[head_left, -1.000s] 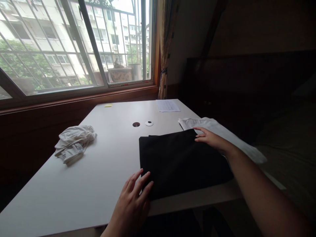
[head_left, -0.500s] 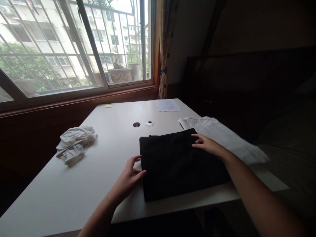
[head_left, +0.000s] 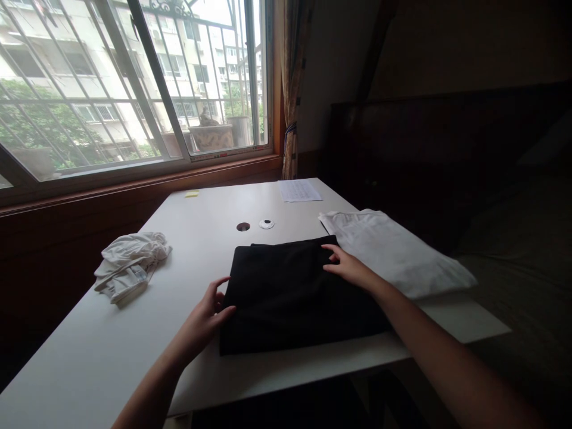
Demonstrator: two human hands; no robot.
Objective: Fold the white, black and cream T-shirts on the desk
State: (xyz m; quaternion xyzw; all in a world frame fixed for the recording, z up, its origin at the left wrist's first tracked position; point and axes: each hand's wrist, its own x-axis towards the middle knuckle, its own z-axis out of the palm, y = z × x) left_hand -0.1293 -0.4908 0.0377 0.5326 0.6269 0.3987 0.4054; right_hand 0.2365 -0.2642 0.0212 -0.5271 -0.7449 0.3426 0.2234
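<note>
A folded black garment (head_left: pixel 286 298) lies on the white table in front of me; its exact kind does not show. My left hand (head_left: pixel 203 319) grips its left edge, thumb on top and fingers at the side. On the upper right part of the cloth, my right hand (head_left: pixel 351 271) has its fingers bent and its thumb and index finger against the fabric. White cloth (head_left: pixel 393 250), laid out flat, is to the right of the black garment. Crumpled off-white cloth (head_left: pixel 129 268) sits apart on the left side.
The white table (head_left: pixel 111 351) has a round hole (head_left: pixel 243 227) and a white round cover (head_left: pixel 267 224) beyond the black garment. Printed paper (head_left: pixel 299 190) and a yellow slip (head_left: pixel 192 193) lie at the far edge, below a barred window (head_left: pixel 134 83).
The black garment has slid left across the table, and both my hands have moved left with it. The whole view has shifted slightly.
</note>
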